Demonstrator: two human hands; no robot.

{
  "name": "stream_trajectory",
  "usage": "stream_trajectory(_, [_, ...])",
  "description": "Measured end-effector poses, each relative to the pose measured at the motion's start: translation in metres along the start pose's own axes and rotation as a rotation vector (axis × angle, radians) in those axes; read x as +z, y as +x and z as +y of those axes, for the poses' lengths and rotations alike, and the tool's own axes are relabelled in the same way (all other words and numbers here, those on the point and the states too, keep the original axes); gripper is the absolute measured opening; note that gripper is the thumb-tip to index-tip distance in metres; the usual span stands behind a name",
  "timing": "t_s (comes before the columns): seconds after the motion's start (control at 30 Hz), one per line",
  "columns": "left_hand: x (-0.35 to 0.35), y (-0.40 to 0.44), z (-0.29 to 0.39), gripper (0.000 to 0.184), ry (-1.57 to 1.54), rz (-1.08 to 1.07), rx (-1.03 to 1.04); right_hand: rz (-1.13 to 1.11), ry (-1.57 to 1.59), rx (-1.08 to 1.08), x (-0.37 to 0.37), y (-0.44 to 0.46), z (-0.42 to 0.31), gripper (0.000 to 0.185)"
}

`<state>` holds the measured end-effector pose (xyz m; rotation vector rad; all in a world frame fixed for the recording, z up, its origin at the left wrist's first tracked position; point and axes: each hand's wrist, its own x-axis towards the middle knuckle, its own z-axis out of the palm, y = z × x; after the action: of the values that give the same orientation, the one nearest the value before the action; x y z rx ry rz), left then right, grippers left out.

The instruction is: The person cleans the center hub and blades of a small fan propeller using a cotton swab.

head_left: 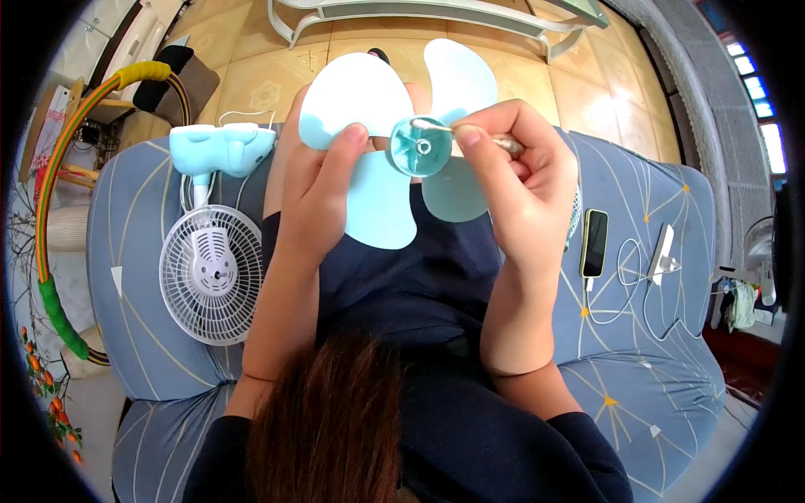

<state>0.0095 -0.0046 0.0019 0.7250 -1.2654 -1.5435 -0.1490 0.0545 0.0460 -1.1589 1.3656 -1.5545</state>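
Observation:
A light blue fan blade point(379, 205) with several petals is held up over my lap, its hollow hub facing me. My left hand point(323, 189) grips one petal on the left, thumb on top and the other fingers hidden behind. Pinched in my right hand point(524, 168) is a cotton swab point(433, 126), its white tip at the upper inside of the hub's rim. Something pale and crumpled also shows between the curled fingers of that hand; I cannot tell what it is. To the left lies the blue fan body point(222, 151) with its white rear grille point(211, 275).
I sit on a grey-blue patterned sofa point(654, 402). On its right side lie a phone point(594, 243) on a white cable and a white power strip point(662, 254). A striped hoop point(57, 210) stands at the left. A white-framed table point(428, 10) is ahead on the tiled floor.

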Motion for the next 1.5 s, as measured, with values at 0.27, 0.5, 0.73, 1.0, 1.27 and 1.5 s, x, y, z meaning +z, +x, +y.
stream_trajectory(0.27, [-0.005, 0.004, -0.004, 0.026, 0.074, 0.043, 0.085, 0.011, -0.31, -0.146, -0.001, -0.003, 0.006, 0.005])
stream_trajectory(0.5, [-0.002, -0.003, 0.001, 0.036, 0.158, 0.135, 0.048, -0.078, -0.568, -0.375, 0.005, -0.001, 0.016, 0.005])
stream_trajectory(0.73, [0.002, -0.005, 0.0, 0.027, 0.224, 0.121, 0.109, -0.025, -0.745, -0.554, 0.015, -0.001, 0.017, 0.011])
stream_trajectory(1.0, [0.01, -0.005, -0.005, 0.026, 0.175, 0.183, 0.183, 0.006, -0.758, -0.672, 0.019, 0.003, 0.022, 0.013])
stream_trajectory(1.27, [0.003, -0.005, 0.001, 0.021, 0.327, 0.089, 0.179, 0.032, -0.754, -0.696, 0.025, 0.004, 0.03, 0.016])
stream_trajectory(1.5, [0.0, -0.007, -0.001, 0.024, 0.376, 0.1, 0.163, 0.049, -0.772, -0.617, 0.024, 0.0, 0.026, 0.014])
